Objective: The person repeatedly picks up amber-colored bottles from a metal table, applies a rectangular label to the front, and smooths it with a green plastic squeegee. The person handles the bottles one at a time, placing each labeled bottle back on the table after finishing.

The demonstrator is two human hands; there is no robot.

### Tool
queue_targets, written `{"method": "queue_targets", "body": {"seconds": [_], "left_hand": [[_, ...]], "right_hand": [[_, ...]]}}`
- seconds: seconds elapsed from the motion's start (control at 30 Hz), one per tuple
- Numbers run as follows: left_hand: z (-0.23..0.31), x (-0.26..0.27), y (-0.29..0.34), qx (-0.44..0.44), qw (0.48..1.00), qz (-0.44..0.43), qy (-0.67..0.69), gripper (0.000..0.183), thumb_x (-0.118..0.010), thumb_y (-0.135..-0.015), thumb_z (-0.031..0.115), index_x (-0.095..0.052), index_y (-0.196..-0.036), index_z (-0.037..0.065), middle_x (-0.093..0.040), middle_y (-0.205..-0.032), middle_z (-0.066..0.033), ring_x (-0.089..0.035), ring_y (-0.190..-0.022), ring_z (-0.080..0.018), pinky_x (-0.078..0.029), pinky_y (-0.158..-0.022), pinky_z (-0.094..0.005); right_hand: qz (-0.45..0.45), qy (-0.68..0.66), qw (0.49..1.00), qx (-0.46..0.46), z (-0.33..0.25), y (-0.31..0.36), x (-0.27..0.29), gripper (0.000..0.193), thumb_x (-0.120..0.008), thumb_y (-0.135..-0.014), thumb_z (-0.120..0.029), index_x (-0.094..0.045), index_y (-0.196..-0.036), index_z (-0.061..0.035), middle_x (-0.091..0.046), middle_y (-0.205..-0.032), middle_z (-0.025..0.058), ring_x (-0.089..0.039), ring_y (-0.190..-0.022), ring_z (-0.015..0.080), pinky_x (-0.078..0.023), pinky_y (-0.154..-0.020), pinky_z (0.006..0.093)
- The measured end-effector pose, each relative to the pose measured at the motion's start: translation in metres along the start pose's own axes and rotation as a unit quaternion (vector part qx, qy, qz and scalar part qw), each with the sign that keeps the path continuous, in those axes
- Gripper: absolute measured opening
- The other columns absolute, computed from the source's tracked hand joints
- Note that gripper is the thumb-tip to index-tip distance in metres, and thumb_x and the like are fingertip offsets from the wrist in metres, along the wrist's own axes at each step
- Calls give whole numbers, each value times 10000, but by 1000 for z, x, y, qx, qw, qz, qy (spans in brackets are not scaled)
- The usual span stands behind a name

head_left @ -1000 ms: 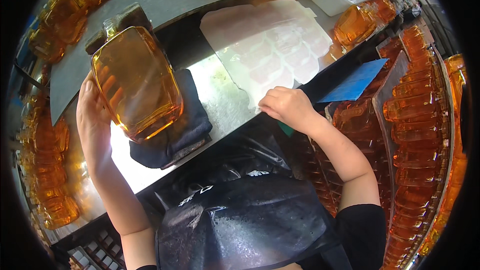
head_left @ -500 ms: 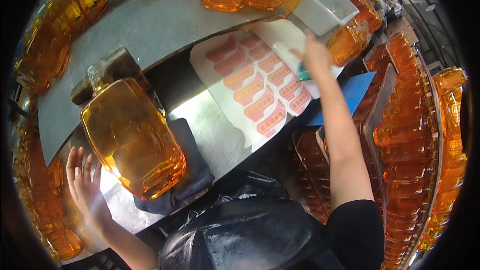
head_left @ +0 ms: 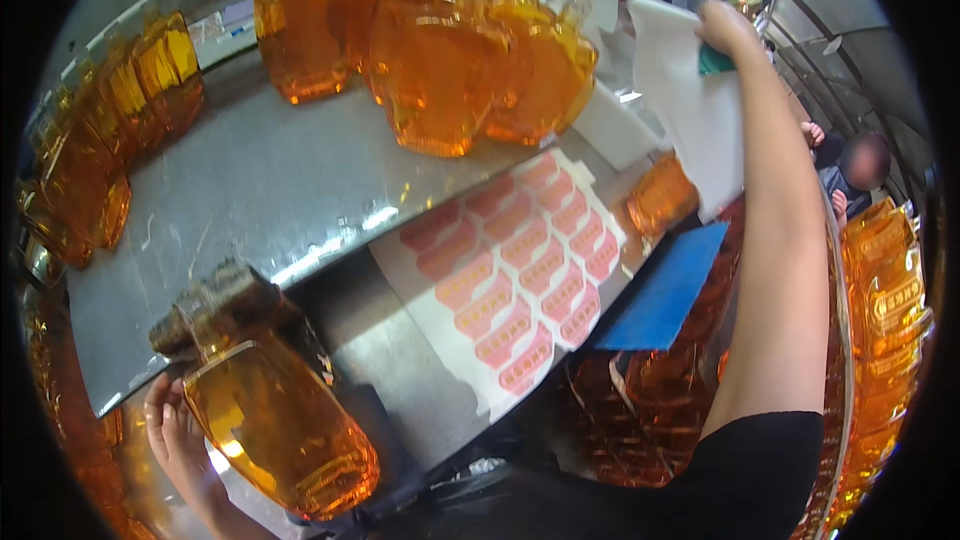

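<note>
A large flat bottle of amber liquid (head_left: 285,425) leans on a dark cloth (head_left: 390,440), its neck against a dark, worn rest (head_left: 225,305). My left hand (head_left: 182,445) is beside the bottle's left shoulder, fingers outstretched and loosely apart; whether the fingertips touch the glass I cannot tell. At the upper right my right arm is stretched far out. My right hand (head_left: 728,30) is closed on a white sheet (head_left: 690,105) and a flat green piece (head_left: 714,61), its kind unclear. A sheet of pink labels (head_left: 500,310) lies on the bench between my hands.
Several filled amber bottles (head_left: 430,80) stand along the back of the metal bench (head_left: 250,170), more at the far left (head_left: 150,90). A blue board (head_left: 665,290) lies right of the labels. Stacked amber bottles (head_left: 885,310) fill the right side, with another person (head_left: 850,175) beyond.
My right hand has moved up and away to the right, carrying the white sheet off the labels. The view has shifted, showing more of the back bottles. My left hand stays beside the bottle.
</note>
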State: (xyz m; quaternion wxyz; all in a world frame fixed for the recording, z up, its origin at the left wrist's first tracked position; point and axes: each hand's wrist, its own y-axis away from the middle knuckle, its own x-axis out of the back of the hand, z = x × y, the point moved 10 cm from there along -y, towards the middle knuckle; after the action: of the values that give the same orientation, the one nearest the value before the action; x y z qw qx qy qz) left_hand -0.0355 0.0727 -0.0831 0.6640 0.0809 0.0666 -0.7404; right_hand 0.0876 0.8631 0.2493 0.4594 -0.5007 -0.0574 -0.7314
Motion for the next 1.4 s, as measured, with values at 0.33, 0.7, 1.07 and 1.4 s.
{"method": "queue_targets", "body": {"seconds": [0.33, 0.7, 1.07, 1.4], "left_hand": [[15, -25, 7, -17, 999, -50, -9, 397, -468, -1025, 159, -467, -1365, -46, -571, -1309, -146, -555, -1217, -212, -426, -1062, -346], [29, -27, 40, -46, 994, -86, -48, 419, -427, -1036, 175, -436, -1391, -47, -537, -1346, -174, -528, -1262, -241, -396, -1097, -378], [92, -118, 84, -364, 829, -123, -406, 434, -554, -926, 143, -592, -1356, 92, -462, -1499, -122, -329, -1446, -322, -209, -1198, -465], [47, -108, 113, -181, 902, -165, -355, 1156, -904, -648, 150, -207, -1569, 138, -21, -1632, -243, -186, -1483, -434, -281, -1168, -506]], "right_hand": [[361, -593, 719, 36, -100, 74, 101, 209, -636, -902, -184, -746, -956, -15, -717, -787, 78, -616, -705, 106, -471, -654, 289], [32, -402, 856, 323, -268, 462, -9, 544, -807, -662, -349, -680, -1130, -101, -651, -953, 19, -632, -843, 199, -534, -656, 285], [-238, -745, 623, -9, -236, 455, -41, 105, -685, -903, -48, -733, -927, 43, -734, -841, 61, -667, -767, 113, -504, -712, 239], [4, -695, 606, 388, -336, 351, 219, 145, -724, -849, -69, -742, -960, 24, -741, -897, 114, -684, -789, 138, -536, -729, 265]]}}
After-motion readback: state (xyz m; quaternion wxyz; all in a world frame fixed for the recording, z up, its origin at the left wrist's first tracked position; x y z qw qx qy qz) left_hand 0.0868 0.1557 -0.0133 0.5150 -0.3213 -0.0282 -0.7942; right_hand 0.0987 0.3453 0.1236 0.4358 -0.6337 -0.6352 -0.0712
